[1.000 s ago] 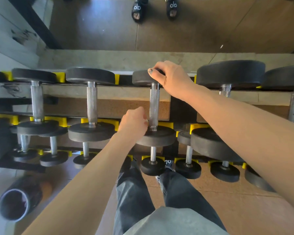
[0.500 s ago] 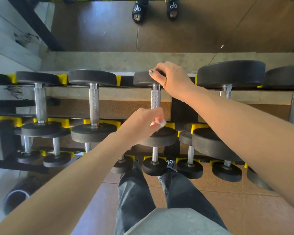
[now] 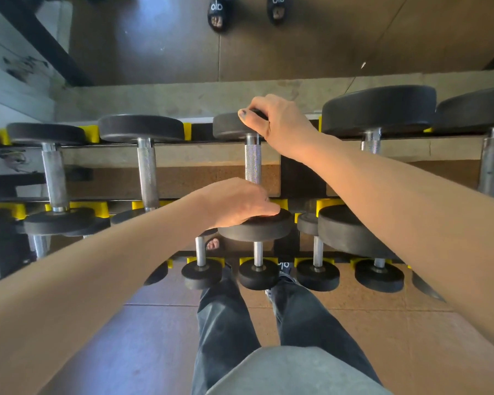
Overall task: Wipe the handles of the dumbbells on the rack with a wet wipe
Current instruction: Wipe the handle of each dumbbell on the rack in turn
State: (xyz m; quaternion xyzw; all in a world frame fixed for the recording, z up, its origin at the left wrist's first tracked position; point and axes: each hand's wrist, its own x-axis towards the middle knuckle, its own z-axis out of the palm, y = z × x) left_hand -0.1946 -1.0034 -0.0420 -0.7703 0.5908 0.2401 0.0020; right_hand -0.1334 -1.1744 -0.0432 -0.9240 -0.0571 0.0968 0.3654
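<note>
Since earlier, my left hand [image 3: 237, 202] dropped from the knurled handle [image 3: 252, 162] onto the near weight [image 3: 257, 228], fingers curled over it, wipe unseen; my right hand [image 3: 274, 121] grips the far weight [image 3: 228, 125]. Sandals [image 3: 218, 12] beyond read "olo".

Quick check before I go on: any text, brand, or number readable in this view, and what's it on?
"alo": white on the two black slides reflected in the mirror at the top, letters reversed.
"alo": partly seen on the slide behind the bottom rail.
Dumbbell heads and handles: no readable weight numbers or markings.

Black rack [image 3: 303, 178] with yellow cradles [image 3: 325, 205] carries dumbbells [image 3: 146, 166].
</note>
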